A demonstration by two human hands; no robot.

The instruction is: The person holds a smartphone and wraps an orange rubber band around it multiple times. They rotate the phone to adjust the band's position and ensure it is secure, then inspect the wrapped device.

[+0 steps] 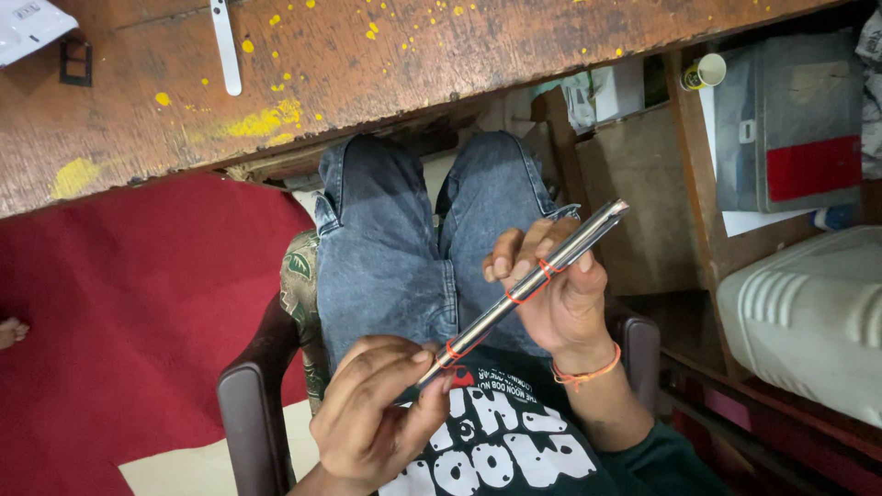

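**Seated Position: Metal Rods Held in Both Hands**

The worn wooden table point(386, 64) spans the frame from 9 to 1 o'clock — brown, scuffed, flecked with yellow paint. A red carpet point(119, 321) fills the 8 o'clock sector. At 3 o'clock lies a ribbed white plastic container point(808, 321); above it, a grey case point(790, 119) with a red panel. At centre, the person's blue denim jeans point(395, 248) rest on a dark chair point(248, 404).

The metal rods point(528, 285) — slim, silver, polished, bound by thin orange bands point(542, 273) — run diagonally from 7 o'clock towards 2 o'clock above the lap.

Right hand point(551, 294): fingers curled part-closed around the upper half of the rods, thumb against the shaft. An orange thread circles the wrist.

Left hand point(377, 413): fingers bent, thumb and forefinger pinching the lower tip.
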